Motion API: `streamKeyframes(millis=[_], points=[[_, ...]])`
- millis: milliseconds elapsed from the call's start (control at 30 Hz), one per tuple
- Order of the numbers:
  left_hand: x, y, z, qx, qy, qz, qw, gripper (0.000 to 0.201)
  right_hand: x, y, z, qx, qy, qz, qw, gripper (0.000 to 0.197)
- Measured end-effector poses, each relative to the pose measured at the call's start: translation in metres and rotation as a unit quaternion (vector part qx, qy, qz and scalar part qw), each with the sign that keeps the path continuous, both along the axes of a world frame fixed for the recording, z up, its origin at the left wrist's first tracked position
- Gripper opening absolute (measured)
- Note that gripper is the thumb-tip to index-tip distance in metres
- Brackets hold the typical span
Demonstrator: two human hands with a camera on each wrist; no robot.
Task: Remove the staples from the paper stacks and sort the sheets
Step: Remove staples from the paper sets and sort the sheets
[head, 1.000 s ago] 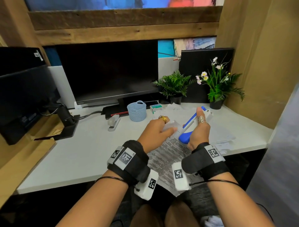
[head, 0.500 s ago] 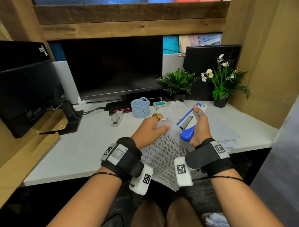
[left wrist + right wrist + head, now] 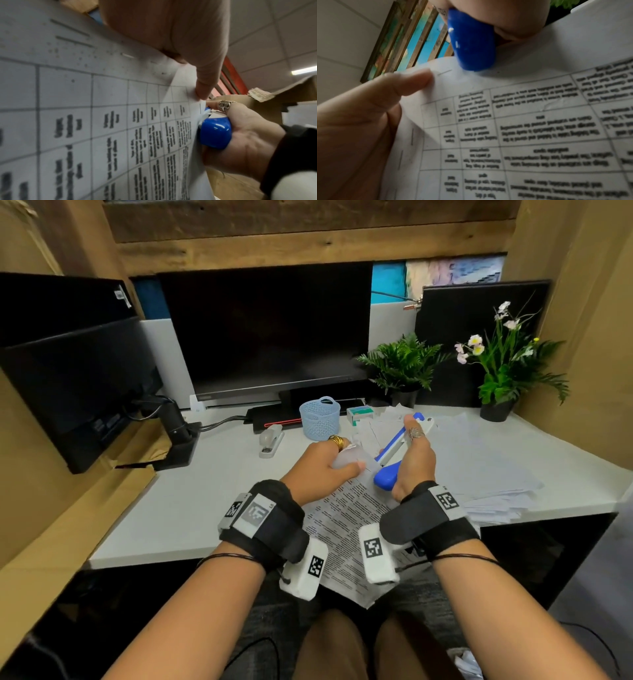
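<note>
While blue tool (image 3: 394, 460) tip hides, hands grip stapled paper stack (image 3: 346, 522)

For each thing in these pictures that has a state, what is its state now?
Left hand: pinches the top corner of the paper stack.
Right hand: grips the blue staple remover.
Paper stack: lifted off the desk, still stapled; staples show near the corner.
Staple: still in the sheet.
Blue staple remover: held at the stack's top edge.
Monitor: screen dark.
Blue basket: upright.
Loose sheets: spread flat on the desk.
</note>
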State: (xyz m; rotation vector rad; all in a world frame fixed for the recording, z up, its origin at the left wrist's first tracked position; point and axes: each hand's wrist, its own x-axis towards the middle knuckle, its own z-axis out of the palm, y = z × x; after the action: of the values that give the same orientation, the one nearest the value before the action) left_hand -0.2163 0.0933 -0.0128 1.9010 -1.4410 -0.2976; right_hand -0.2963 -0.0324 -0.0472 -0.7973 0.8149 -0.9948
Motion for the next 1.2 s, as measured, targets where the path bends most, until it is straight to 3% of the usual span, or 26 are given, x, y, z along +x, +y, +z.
streamKeyframes(millis=[67,167,300,433,567,733,800,867,933,967,1033,1100,1200], points=[[0.01,0.008,-0.001,0.013,0.016,0.032,0.999,0.033,0.014,0.008,-0.003,-0.008,-0.004,0.014,1.0,0.047],[0.026,0.024,-0.005,0.025,0.067,0.052,0.996,0.024,0.033,0.022,-0.003,-0.02,0.007,0.029,0.999,0.057],[0.047,0.041,-0.014,0.019,0.103,0.069,0.992,0.032,0.058,0.039,-0.006,-0.036,0.049,0.042,0.997,0.044],[0.057,0.049,-0.026,0.024,0.05,0.07,0.996,0.029,0.063,0.057,-0.004,-0.063,0.052,0.039,0.996,0.024],[0.073,0.055,-0.031,0.03,0.018,0.103,0.994,0.028,0.073,0.066,-0.001,-0.074,0.068,0.066,0.993,0.028],[0.096,0.072,-0.047,0.069,-0.04,0.171,0.982,0.028,0.094,0.039,-0.01,-0.056,0.16,0.136,0.976,0.021],[0.099,0.08,-0.053,0.066,-0.026,0.168,0.983,0.035,0.101,0.023,-0.02,-0.072,0.229,0.192,0.952,0.024],[0.101,0.084,-0.057,0.077,-0.023,0.16,0.984,0.045,0.102,0.018,-0.023,-0.106,0.316,0.259,0.906,0.02],[0.103,0.085,-0.063,0.097,-0.029,0.163,0.981,0.031,0.102,0.014,-0.026,-0.168,0.41,0.286,0.849,0.028],[0.102,0.085,-0.063,0.106,-0.037,0.17,0.979,0.017,0.101,0.013,-0.027,-0.197,0.449,0.292,0.821,0.04],[0.098,0.086,-0.062,0.129,-0.036,0.182,0.974,0.037,0.1,0.016,-0.025,-0.226,0.489,0.292,0.79,0.053],[0.095,0.085,-0.06,0.146,-0.04,0.175,0.973,0.049,0.095,0.02,-0.019,-0.274,0.518,0.291,0.756,0.046],[0.095,0.079,-0.06,0.162,-0.059,0.168,0.971,0.048,0.092,0.024,-0.012,-0.385,0.568,0.249,0.683,0.036]])
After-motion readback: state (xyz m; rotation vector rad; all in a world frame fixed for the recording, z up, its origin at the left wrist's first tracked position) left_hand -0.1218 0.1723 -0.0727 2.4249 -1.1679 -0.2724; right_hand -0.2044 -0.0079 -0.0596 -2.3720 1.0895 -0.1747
